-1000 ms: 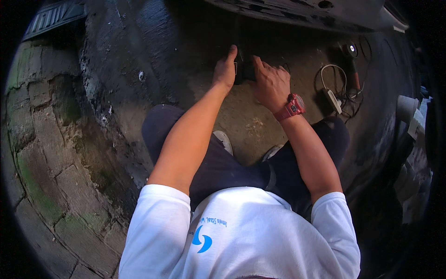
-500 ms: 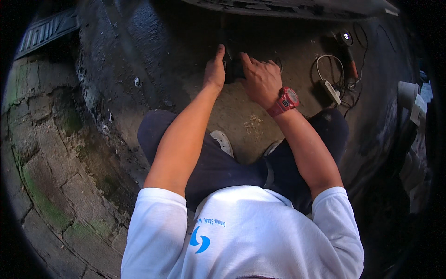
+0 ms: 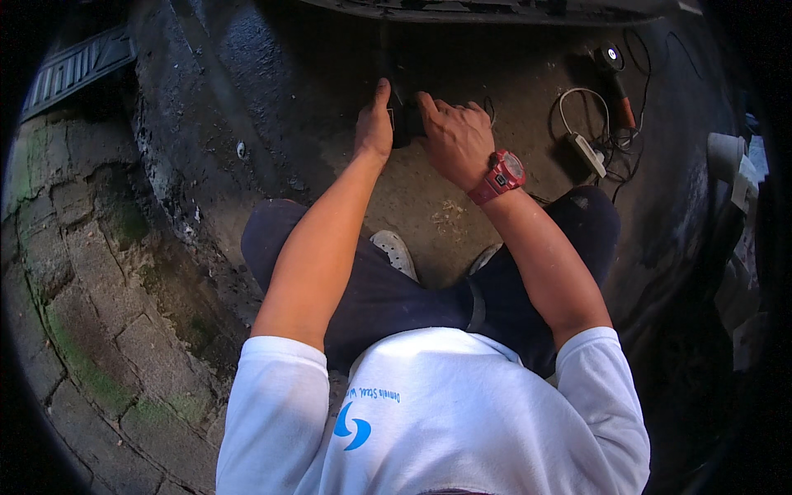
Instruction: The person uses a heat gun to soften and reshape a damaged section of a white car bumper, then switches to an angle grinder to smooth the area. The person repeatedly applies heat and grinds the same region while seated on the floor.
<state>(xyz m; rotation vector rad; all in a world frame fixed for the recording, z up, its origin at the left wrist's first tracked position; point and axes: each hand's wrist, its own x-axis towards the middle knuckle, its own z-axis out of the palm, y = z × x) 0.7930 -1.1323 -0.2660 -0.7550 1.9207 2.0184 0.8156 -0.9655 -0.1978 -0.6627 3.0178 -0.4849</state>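
Note:
Between my hands is a dark, boxy object [image 3: 404, 126], too shadowed to tell its kind. My left hand [image 3: 375, 125] is closed along its left side, thumb pointing up and away from me. Over its right side curls my right hand [image 3: 460, 139], the index finger bent forward and the back of the hand facing up; a red watch [image 3: 500, 177] is on that wrist. A thin, light line runs beside the dark object near my left palm. My fingertips are mostly lost in the shadow.
At far right lie a power tool with an orange-red handle [image 3: 624, 113] and a white power strip [image 3: 588, 155] among tangled cords. A dark curved edge [image 3: 495, 11] spans the top. Upper left is a metal grate [image 3: 78, 73], above mossy paving [image 3: 107, 305]. Pale items [image 3: 737, 186] line the right.
Both hands have shifted slightly left together with the dark object. The grip looks the same, and the tool and power strip stay in place.

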